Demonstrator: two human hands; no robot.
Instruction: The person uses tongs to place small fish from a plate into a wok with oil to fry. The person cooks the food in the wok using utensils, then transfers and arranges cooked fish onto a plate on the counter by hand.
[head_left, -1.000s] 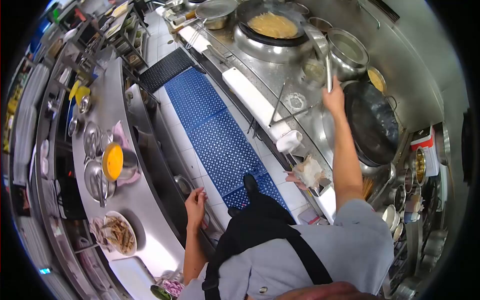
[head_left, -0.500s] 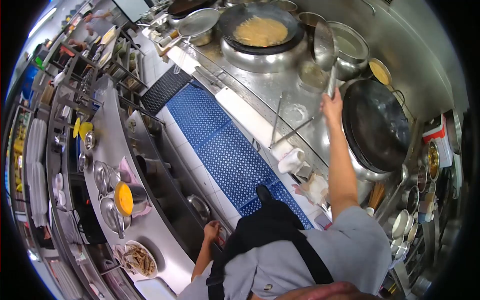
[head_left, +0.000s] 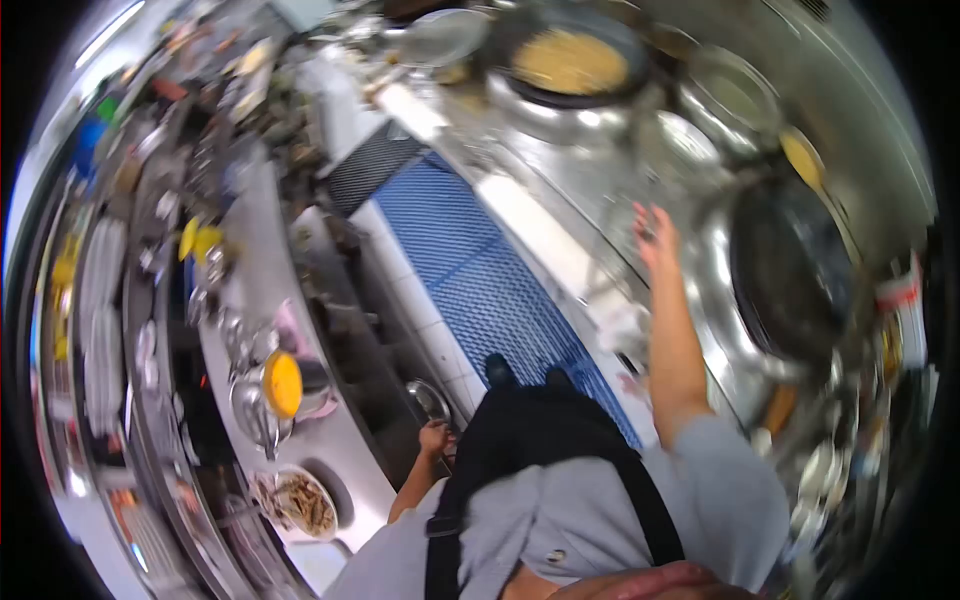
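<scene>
Over the steel stove top, my right hand (head_left: 657, 240) reaches forward with fingers stretched and apart, smeared by motion. A round shiny metal shape (head_left: 685, 145), too blurred to name surely, lies on the stove just beyond it. To its right sits a large black wok (head_left: 795, 270) on a burner ring. My left hand (head_left: 435, 438) hangs low at my side with curled fingers; what it holds, if anything, cannot be made out. Behind that hand is a round metal dish or lid (head_left: 428, 400) at the lower shelf.
A far wok (head_left: 570, 60) holds a yellowish-brown food. Beside it stands a metal pot (head_left: 730, 100). On the left counter (head_left: 250, 270) are a container of orange liquid (head_left: 283, 385) and a plate of brown pieces (head_left: 305, 503). Blue mats (head_left: 470, 260) cover the aisle floor.
The long-handled metal ladle or skimmer that my right hand gripped has left the raised pose; the fingers have spread. The whole view has shifted and blurred. My left hand stays low.
</scene>
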